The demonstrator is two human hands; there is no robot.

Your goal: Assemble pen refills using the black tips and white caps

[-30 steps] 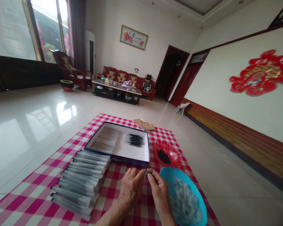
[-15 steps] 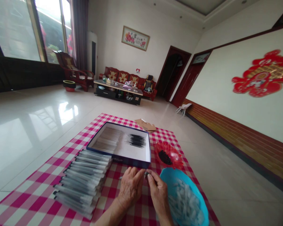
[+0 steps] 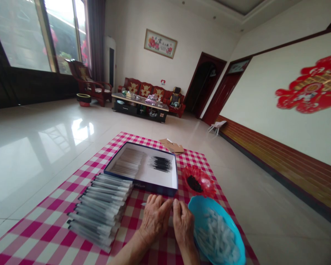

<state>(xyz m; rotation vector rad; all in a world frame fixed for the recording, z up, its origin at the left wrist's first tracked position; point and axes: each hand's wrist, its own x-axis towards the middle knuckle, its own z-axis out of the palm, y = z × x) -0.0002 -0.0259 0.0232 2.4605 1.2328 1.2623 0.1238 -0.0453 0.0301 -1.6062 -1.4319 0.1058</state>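
Note:
My left hand is closed around a thin pen, mostly hidden by the fingers; its pale tip pokes out on the left. Close against it, my right hand pinches at the pen's other end, where a small dark part shows between the fingertips. To the left lies a row of translucent pens with black ends. Beyond my hands a shallow white box with a blue rim holds thin clear tubes and slim black pieces.
Right of my hands stands a blue bowl of frosted caps. Behind it is a red petal-edged bowl with small black parts. Folded cardboard lies at the far edge of the checkered tablecloth.
The fingers of my right hand have closed in nearer to my left, covering more of the small dark part. The view has shifted slightly.

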